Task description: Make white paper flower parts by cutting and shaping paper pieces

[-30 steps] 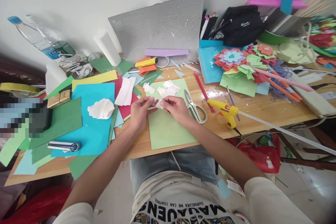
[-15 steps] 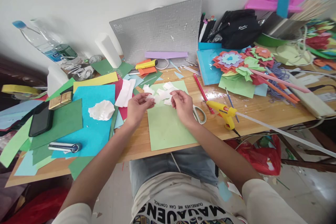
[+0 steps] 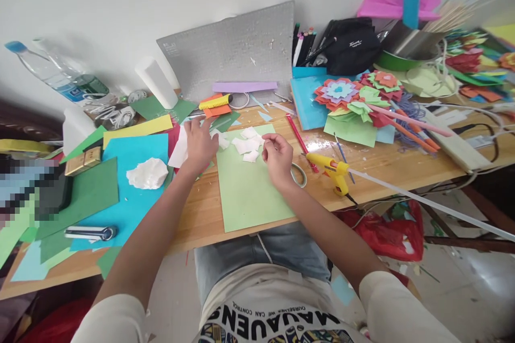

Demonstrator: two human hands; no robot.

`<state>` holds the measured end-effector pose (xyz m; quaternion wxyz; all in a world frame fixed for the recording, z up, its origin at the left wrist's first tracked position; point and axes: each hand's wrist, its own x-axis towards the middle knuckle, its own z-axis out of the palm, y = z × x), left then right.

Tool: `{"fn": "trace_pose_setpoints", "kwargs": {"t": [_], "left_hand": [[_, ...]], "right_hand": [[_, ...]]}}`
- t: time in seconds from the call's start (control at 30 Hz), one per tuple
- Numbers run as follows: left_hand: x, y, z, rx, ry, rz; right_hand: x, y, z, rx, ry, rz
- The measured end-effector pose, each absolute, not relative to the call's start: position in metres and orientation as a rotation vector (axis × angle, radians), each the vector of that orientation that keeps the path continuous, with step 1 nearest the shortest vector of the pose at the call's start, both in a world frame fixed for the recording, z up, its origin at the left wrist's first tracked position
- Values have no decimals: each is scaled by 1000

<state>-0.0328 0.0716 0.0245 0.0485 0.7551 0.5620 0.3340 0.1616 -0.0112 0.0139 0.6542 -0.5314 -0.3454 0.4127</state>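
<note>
My left hand [image 3: 200, 144] is open, its fingers spread over a folded white tissue-like sheet [image 3: 179, 149] left of the light green paper [image 3: 253, 193]. Several torn white pieces [image 3: 246, 143] lie on the upper part of that green sheet. Beside their right edge, my right hand [image 3: 278, 159] is closed, thumb and index finger pinched together. Whatever is between those fingertips is too small to make out. A crumpled white wad [image 3: 147, 172] rests on the blue paper [image 3: 140, 144] to the left.
Right of the green sheet are scissors [image 3: 299, 175], a red pen-like stick [image 3: 296, 134] and a yellow glue gun [image 3: 330, 169]. Paper flowers [image 3: 340, 91] lie at the back right. A stapler [image 3: 90, 232] sits front left; a grey cutting mat [image 3: 229, 53] leans on the wall.
My left hand has left the white pieces, moving left and away from me, and its fingers have opened. My right hand stays pinched beside the pieces. The view has shifted slightly.
</note>
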Motion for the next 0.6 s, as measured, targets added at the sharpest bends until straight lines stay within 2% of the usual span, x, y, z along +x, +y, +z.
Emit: {"fn": "trace_pose_setpoints", "kwargs": {"t": [0.07,0.17,0.33,0.5,0.6], "left_hand": [[-22,49,29,2435,1624,1058],[2,19,28,2566,1290,798],[27,4,14,2582,1336,566],[25,8,11,2496,1392,537],[20,7,21,2415,1361,727]], "right_hand": [[161,-12,18,-1179,-732,929],[160,-12,22,-1166,-705,898],[161,-11,21,-1146,-692,897],[161,-11,20,-1137,-704,940],[162,-12,21,-1176,-741,917]]}}
